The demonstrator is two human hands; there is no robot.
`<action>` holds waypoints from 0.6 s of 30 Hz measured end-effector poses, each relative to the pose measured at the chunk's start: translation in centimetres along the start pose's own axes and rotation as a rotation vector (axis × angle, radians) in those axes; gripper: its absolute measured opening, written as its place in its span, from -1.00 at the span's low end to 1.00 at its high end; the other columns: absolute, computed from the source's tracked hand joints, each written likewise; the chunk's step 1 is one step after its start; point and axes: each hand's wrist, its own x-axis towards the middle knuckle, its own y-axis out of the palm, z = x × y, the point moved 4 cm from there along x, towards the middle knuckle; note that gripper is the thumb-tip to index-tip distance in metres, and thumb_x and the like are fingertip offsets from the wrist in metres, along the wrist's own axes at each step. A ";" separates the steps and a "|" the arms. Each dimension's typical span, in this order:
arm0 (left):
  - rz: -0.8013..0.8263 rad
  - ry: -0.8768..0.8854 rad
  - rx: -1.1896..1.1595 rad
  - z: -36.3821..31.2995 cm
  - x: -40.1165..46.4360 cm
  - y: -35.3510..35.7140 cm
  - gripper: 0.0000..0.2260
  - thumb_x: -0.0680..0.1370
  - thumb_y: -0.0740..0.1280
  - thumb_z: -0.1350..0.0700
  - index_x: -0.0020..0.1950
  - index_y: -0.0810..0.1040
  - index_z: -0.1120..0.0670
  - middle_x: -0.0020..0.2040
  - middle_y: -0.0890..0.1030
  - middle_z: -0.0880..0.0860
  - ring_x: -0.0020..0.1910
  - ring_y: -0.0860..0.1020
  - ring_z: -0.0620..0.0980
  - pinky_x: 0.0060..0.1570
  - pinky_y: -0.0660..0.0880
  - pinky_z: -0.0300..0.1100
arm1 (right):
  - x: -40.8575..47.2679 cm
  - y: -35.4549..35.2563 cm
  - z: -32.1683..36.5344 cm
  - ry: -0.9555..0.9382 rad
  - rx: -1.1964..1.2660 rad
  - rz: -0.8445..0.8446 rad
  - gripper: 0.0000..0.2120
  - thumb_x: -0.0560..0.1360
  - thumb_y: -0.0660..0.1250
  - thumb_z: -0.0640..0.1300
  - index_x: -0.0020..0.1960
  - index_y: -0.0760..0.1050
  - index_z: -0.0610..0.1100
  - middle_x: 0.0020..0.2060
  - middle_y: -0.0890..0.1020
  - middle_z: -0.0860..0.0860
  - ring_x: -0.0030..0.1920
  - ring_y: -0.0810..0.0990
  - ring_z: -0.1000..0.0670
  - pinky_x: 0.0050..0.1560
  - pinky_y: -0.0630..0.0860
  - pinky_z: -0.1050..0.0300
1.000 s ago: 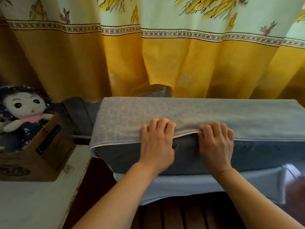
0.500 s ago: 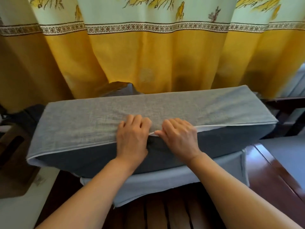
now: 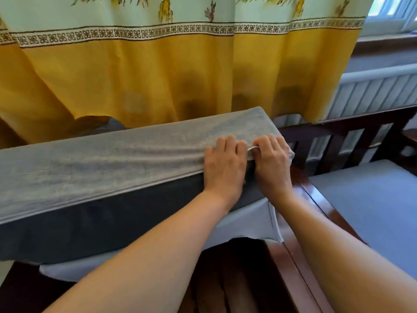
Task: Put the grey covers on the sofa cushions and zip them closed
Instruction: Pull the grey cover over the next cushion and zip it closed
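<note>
2 bare forearms, no sleeves in view. Left hand [image 3: 225,168]: no rings, no watch. Right hand [image 3: 272,164]: likewise unadorned, wrist bare. Fingernails short, unpainted where visible.

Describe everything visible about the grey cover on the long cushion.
The grey woven fabric cover wraps a long block cushion lying flat across the dark wooden sofa frame. Light top, darker front side, pale piping along the edge. Fabric wrinkles near its right end, where the left hand presses it and the right hand pinches the edge.
</note>
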 end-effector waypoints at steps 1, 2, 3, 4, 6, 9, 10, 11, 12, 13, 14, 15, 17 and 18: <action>0.001 -0.032 0.015 -0.5 0.5 0.3 -0.59 0.37 0.46 0.03 0.13 0.39 0.06 0.11 0.43 0.08 0.07 0.38 0.09 -0.06 0.32 -0.06 | 0.4 0.2 -0.1 0.006 0.021 0.014 -0.87 0.49 0.20 -0.26 -0.23 0.44 -0.25 -0.30 0.52 -0.17 -0.22 0.47 -0.19 -0.15 0.23 0.02; 0.005 -0.056 0.029 -0.7 0.9 0.6 -0.62 0.38 0.45 0.05 0.11 0.39 0.06 0.09 0.44 0.07 0.07 0.37 0.08 -0.07 0.31 -0.07 | 0.5 0.4 -0.1 -0.001 0.032 0.021 -0.85 0.49 0.20 -0.25 -0.26 0.41 -0.23 -0.33 0.50 -0.16 -0.25 0.46 -0.18 -0.17 0.21 0.02; 0.009 -0.059 0.035 -0.7 1.0 0.7 -0.65 0.37 0.45 0.07 0.08 0.41 0.05 0.06 0.46 0.06 0.04 0.38 0.08 -0.09 0.30 -0.07 | 0.4 0.4 -0.2 -0.017 0.037 0.021 -0.82 0.49 0.20 -0.25 -0.28 0.38 -0.20 -0.36 0.49 -0.14 -0.29 0.45 -0.17 -0.19 0.19 0.03; 0.006 -0.034 0.034 -0.7 1.0 0.7 -0.70 0.35 0.46 0.11 0.00 0.46 0.05 -0.01 0.49 0.05 0.00 0.41 0.08 -0.14 0.30 -0.08 | 0.1 0.2 -0.4 -0.039 0.044 0.014 -0.80 0.50 0.19 -0.24 -0.30 0.36 -0.18 -0.39 0.47 -0.13 -0.33 0.44 -0.15 -0.22 0.17 0.04; 0.001 0.051 0.047 -0.9 0.3 0.6 -0.79 0.25 0.49 0.20 -0.21 0.52 0.06 -0.22 0.54 0.03 -0.15 0.48 0.09 -0.27 0.28 -0.09 | -1.3 -0.5 -0.5 -0.091 0.076 -0.017 -0.77 0.50 0.16 -0.22 -0.34 0.33 -0.15 -0.44 0.44 -0.10 -0.38 0.41 -0.12 -0.25 0.15 0.07; -0.028 0.162 0.039 -1.9 -1.0 0.8 -0.81 0.17 0.47 0.26 -0.37 0.52 0.05 -0.39 0.50 0.00 -0.30 0.49 0.09 -0.36 0.26 -0.13 | -3.5 -1.5 -0.8 -0.137 0.067 -0.013 -0.77 0.50 0.16 -0.24 -0.34 0.32 -0.15 -0.44 0.41 -0.08 -0.38 0.38 -0.11 -0.26 0.17 0.06; -0.032 0.175 0.036 -1.9 -1.2 0.8 -0.82 0.17 0.47 0.27 -0.37 0.52 0.05 -0.40 0.50 0.00 -0.31 0.49 0.09 -0.36 0.26 -0.13 | -3.7 -1.5 -0.8 -0.153 0.071 -0.001 -0.76 0.51 0.16 -0.23 -0.34 0.33 -0.16 -0.42 0.41 -0.08 -0.36 0.36 -0.10 -0.25 0.18 0.06; -0.028 0.183 0.035 -1.9 -1.2 0.7 -0.82 0.19 0.47 0.27 -0.36 0.52 0.06 -0.40 0.50 0.01 -0.32 0.48 0.10 -0.37 0.26 -0.13 | -3.8 -1.7 -0.9 -0.166 0.071 0.013 -0.76 0.52 0.16 -0.22 -0.33 0.34 -0.17 -0.41 0.42 -0.08 -0.32 0.34 -0.08 -0.24 0.20 0.06; -0.026 0.185 0.038 -1.8 -1.0 0.4 -0.82 0.23 0.47 0.27 -0.35 0.51 0.07 -0.39 0.50 0.03 -0.32 0.48 0.11 -0.38 0.27 -0.12 | -3.5 -2.0 -0.9 -0.175 0.070 0.026 -0.76 0.52 0.15 -0.21 -0.32 0.36 -0.18 -0.38 0.43 -0.09 -0.29 0.31 -0.06 -0.23 0.20 0.07; -0.020 0.179 0.044 -1.7 -0.7 0.2 -0.82 0.26 0.49 0.25 -0.33 0.50 0.08 -0.37 0.50 0.04 -0.31 0.48 0.11 -0.38 0.29 -0.12 | -3.1 -2.1 -1.2 -0.178 0.072 0.040 -0.77 0.53 0.15 -0.20 -0.30 0.38 -0.19 -0.36 0.45 -0.10 -0.26 0.29 -0.04 -0.20 0.20 0.08; -0.019 0.169 0.050 -1.6 -0.5 -0.1 -0.82 0.28 0.49 0.22 -0.30 0.49 0.09 -0.34 0.51 0.06 -0.29 0.47 0.11 -0.37 0.31 -0.11 | -2.7 -2.3 -1.5 -0.173 0.064 0.056 -0.78 0.53 0.16 -0.18 -0.27 0.40 -0.20 -0.31 0.47 -0.11 -0.22 0.30 -0.04 -0.17 0.21 0.09; -0.025 0.166 0.053 -1.6 -0.3 -0.3 -0.82 0.30 0.49 0.21 -0.28 0.49 0.09 -0.31 0.52 0.07 -0.28 0.47 0.11 -0.36 0.32 -0.10 | -2.5 -2.4 -2.1 -0.157 0.038 0.073 -0.79 0.53 0.16 -0.15 -0.23 0.44 -0.21 -0.25 0.49 -0.12 -0.18 0.32 -0.05 -0.13 0.23 0.09; -0.043 0.189 0.054 -2.2 -0.3 -0.5 -0.84 0.31 0.43 0.26 -0.23 0.50 0.09 -0.27 0.52 0.08 -0.26 0.47 0.12 -0.33 0.32 -0.08 | -2.6 -2.7 -3.7 -0.076 -0.009 0.102 -0.79 0.50 0.18 -0.07 -0.09 0.47 -0.22 -0.09 0.50 -0.14 -0.06 0.36 -0.07 -0.01 0.29 0.09; -0.048 0.204 0.052 -2.7 -0.2 -0.5 -0.84 0.31 0.38 0.30 -0.20 0.51 0.09 -0.26 0.52 0.08 -0.25 0.48 0.13 -0.33 0.32 -0.08 | -2.8 -3.0 -4.8 -0.006 0.008 0.112 -0.77 0.49 0.20 -0.06 -0.02 0.45 -0.22 -0.02 0.48 -0.14 -0.01 0.38 -0.09 0.03 0.32 0.10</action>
